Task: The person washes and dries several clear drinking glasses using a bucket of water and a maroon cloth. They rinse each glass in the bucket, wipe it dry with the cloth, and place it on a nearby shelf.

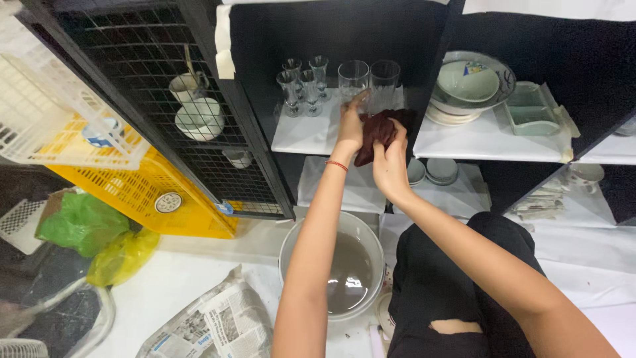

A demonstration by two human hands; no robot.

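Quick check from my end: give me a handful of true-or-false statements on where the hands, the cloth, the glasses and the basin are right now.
1. The right hand grips a dark red cloth. True.
2. The left hand rests in the basin. False: it is up at the shelf, fingers on a clear tumbler.
3. The metal basin on the floor holds murky water. True.
4. The small stemmed glasses stand to the right of the tumblers. False: they stand to the left.
5. The stacked bowls sit in the compartment to the right of the glasses. True.
6. The yellow crate lies at the right edge of the view. False: it is on the left.
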